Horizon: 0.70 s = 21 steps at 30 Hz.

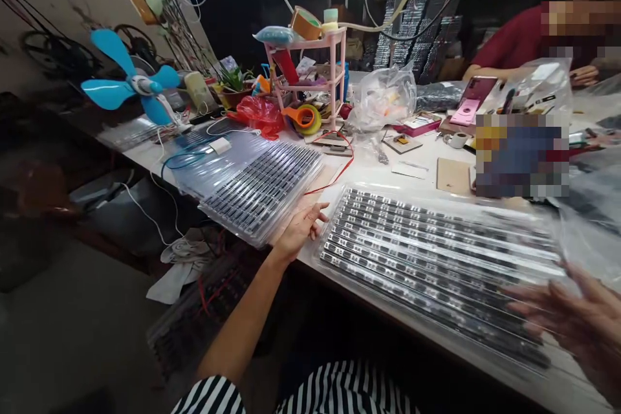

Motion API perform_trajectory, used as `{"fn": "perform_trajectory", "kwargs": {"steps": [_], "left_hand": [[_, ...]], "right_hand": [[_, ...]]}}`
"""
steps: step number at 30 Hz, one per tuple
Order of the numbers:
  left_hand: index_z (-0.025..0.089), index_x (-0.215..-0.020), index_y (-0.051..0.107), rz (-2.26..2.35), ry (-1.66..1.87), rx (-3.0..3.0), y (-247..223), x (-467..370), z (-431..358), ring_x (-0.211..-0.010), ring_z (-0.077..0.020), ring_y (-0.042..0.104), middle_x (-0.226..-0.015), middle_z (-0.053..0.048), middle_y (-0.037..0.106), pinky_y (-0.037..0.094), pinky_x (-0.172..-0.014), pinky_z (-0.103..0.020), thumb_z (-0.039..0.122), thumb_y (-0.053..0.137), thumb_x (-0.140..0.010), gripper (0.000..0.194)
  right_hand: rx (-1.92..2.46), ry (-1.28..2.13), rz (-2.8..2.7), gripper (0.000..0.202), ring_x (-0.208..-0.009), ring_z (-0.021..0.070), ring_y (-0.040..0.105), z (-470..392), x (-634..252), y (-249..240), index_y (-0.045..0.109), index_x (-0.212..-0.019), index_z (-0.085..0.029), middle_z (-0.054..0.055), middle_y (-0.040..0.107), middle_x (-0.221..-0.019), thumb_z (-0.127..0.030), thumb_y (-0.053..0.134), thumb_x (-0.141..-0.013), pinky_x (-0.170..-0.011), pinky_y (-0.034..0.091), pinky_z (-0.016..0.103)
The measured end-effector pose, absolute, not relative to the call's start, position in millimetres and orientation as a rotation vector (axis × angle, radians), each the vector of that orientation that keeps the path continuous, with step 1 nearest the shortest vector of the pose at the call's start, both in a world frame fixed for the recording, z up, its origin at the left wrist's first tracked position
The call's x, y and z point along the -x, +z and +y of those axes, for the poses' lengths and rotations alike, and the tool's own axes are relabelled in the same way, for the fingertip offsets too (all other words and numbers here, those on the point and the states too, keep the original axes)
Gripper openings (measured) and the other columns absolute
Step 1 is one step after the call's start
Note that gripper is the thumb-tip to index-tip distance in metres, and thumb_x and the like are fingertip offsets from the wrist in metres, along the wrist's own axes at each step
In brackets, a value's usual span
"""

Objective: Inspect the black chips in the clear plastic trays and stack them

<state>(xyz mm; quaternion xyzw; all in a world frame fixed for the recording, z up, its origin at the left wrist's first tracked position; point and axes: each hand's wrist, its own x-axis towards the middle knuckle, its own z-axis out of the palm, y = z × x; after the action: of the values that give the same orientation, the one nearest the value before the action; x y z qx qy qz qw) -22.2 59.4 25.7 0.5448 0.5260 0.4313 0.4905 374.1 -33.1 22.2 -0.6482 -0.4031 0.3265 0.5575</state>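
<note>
Two clear plastic trays hold rows of dark strips. The larger tray point(412, 246) lies at the table's front edge, right of centre; the other tray point(264, 187) lies to its left. Between them is my left hand point(301, 229), its fingers partly bent and apart beside the larger tray's left edge, with nothing visible in it. Over the larger tray's right end, my right hand point(567, 310) is blurred, with its fingers spread and nothing seen in them.
A blue fan point(140, 84) stands at the back left. Behind the trays are a pink shelf point(334, 65), a red bag point(259, 113), a clear bag point(385, 100) and a phone point(478, 94). A person point(514, 45) sits across the table. Cables hang overhead.
</note>
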Motion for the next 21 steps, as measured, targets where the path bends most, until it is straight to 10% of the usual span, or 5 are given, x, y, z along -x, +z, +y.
{"fn": "perform_trajectory", "kwargs": {"steps": [4, 10, 16, 21], "left_hand": [[0.015, -0.121, 0.061, 1.337, 0.995, -1.470, 27, 19, 58, -0.067, -0.0124, 0.057, -0.099, -0.008, 0.064, 0.047, -0.060, -0.025, 0.050, 0.054, -0.085, 0.051], [0.019, -0.123, 0.060, 1.391, 0.975, -1.742, 34, 8, 56, -0.116, -0.0246, 0.052, -0.121, -0.010, 0.058, 0.041, -0.101, -0.041, 0.041, 0.053, -0.087, 0.042], [0.022, -0.136, 0.048, 1.417, 0.741, -2.164, 27, 6, 62, -0.136, -0.0229, 0.037, -0.147, -0.007, 0.041, 0.030, -0.113, -0.042, 0.041, 0.039, -0.093, 0.048], [0.023, -0.138, 0.045, 1.406, 0.705, -2.243, 14, 10, 67, -0.136, -0.0235, 0.037, -0.149, -0.005, 0.038, 0.033, -0.111, -0.044, 0.044, 0.038, -0.093, 0.050]], "right_hand": [[1.653, 1.027, -0.659, 0.099, -0.048, 0.0327, 0.062, -26, -377, 31, 0.049, -0.134, -0.025, 0.010, 0.067, -0.067, -0.050, 0.080, -0.044, -0.034, 0.047, 0.040], [1.950, 0.580, -1.138, 0.070, -0.044, 0.0202, 0.055, -30, -397, 25, 0.070, -0.107, -0.018, 0.006, 0.062, -0.060, -0.071, 0.060, -0.063, -0.039, 0.047, 0.034], [1.807, 0.106, -1.614, 0.040, -0.101, 0.0230, 0.064, -27, -378, 21, 0.064, -0.115, -0.017, 0.013, 0.059, -0.122, -0.037, 0.042, -0.090, -0.086, 0.054, 0.038], [1.879, -0.213, -1.930, 0.045, -0.115, 0.0261, 0.056, -23, -364, 16, 0.053, -0.130, -0.013, 0.014, 0.051, -0.137, -0.011, 0.036, -0.089, -0.092, 0.052, 0.042]]}}
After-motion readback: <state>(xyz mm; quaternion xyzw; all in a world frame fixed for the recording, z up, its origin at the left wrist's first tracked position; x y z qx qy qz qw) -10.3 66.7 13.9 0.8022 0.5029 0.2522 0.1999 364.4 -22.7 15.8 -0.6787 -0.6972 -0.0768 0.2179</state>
